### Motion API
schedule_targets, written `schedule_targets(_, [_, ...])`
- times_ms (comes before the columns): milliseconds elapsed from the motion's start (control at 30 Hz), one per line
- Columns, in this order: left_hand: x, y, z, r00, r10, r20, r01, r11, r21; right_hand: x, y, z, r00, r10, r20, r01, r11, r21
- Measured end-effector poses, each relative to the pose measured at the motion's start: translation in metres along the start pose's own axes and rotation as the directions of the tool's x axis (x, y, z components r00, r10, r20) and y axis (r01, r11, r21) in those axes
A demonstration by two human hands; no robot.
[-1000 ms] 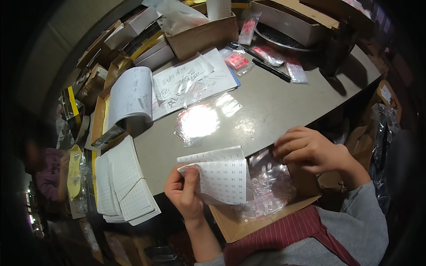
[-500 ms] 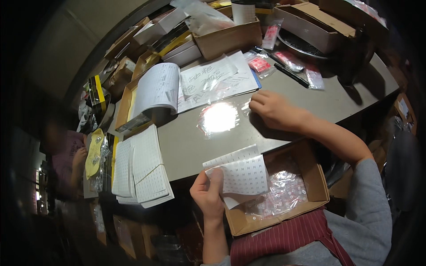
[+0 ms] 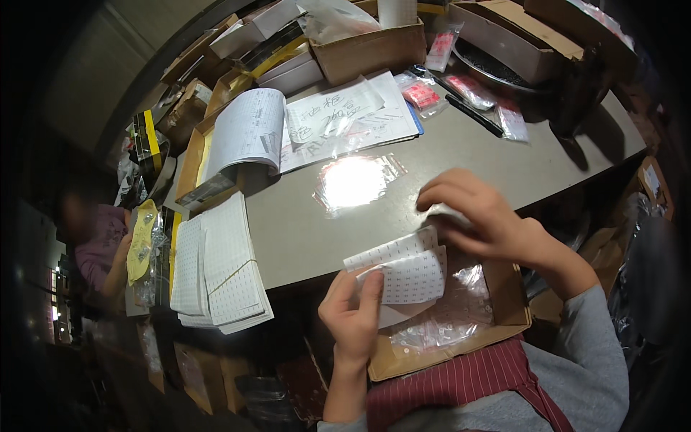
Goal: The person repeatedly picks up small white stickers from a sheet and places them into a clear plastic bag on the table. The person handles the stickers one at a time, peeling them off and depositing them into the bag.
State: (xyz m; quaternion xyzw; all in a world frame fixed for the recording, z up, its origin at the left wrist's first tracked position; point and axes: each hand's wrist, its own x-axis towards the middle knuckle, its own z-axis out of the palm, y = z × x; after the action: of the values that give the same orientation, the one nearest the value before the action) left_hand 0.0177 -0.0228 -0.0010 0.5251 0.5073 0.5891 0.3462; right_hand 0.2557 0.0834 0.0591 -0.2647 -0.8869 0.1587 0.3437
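Observation:
My left hand point(image 3: 354, 313) pinches folded white label sheets point(image 3: 414, 277) printed with rows of small dark marks, its thumb on top. At the upper right corner of the sheets is my right hand point(image 3: 482, 219), fingers curled; what lies between them is hidden. Just beyond my hands, a pile of small clear plastic bags point(image 3: 353, 181) on the table shines with glare. Under the sheets, against my striped red apron, an open cardboard box point(image 3: 507, 295) holds clear bags point(image 3: 439, 327) with small pale round pieces inside.
Left of the table's middle lie banded label sheets point(image 3: 234, 266). Beyond them an open notebook point(image 3: 248, 137) rests on a box beside handwritten papers point(image 3: 338, 119). A black pen point(image 3: 473, 115), red-and-clear packets point(image 3: 421, 95) and cardboard boxes point(image 3: 371, 54) line the back. Another person point(image 3: 101, 241) is at far left.
My right hand has drawn back from the bag pile to the label sheets in my left hand. A clear bag now lies at the pile's right edge. The sheets have shifted slightly upward.

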Motion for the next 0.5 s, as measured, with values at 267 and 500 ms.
schedule_targets(267, [0.007, 0.011, 0.011, 0.971, 0.227, 0.073, -0.238, 0.943, 0.231, 0.007, -0.021, 0.034, 0.987, -0.156, 0.020, 0.157, 0.963, -0.219])
schedule_targets(500, [0.012, 0.011, 0.009, 0.982, 0.186, 0.041, -0.190, 0.955, 0.225, 0.008, -0.028, 0.040, 0.968, -0.249, 0.040, 0.247, 0.898, -0.365])
